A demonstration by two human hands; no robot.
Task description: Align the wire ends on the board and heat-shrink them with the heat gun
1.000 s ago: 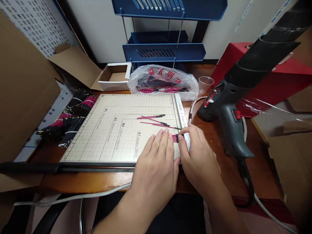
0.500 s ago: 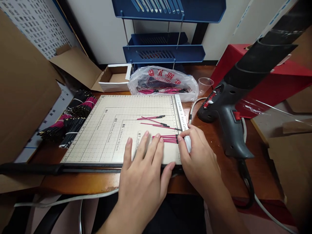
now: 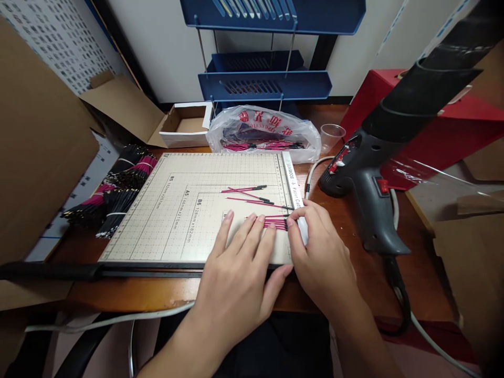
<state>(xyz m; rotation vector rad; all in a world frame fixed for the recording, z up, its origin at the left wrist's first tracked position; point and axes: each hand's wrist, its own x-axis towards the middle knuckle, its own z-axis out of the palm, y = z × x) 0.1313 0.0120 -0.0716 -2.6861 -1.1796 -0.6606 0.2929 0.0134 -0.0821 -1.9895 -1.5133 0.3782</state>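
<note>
Several thin red wires [image 3: 277, 226] with black ends lie side by side on the cream board of a paper cutter [image 3: 157, 226], near its white ruler edge [image 3: 290, 176]. My left hand [image 3: 240, 273] is open, palm down, its fingertips resting on the left part of these wires and hiding some of it. My right hand [image 3: 321, 244] is at the ruler edge, thumb and forefinger closed at the wires' black ends. The exact grip is partly hidden. A few loose red wires [image 3: 244, 189] lie farther back on the board.
Bundles of black and red wires [image 3: 126, 170] lie left of the board. Behind it are a white box [image 3: 185, 139], a plastic bag [image 3: 265, 128] with wires and a clear cup [image 3: 332, 136]. A heat gun [image 3: 366, 173] stands at right. The cutter's black handle [image 3: 51, 271] extends left.
My left hand has slid a little to the right over the wires, toward my right hand. One wire now lies slightly apart from the group. My right hand stays almost in place.
</note>
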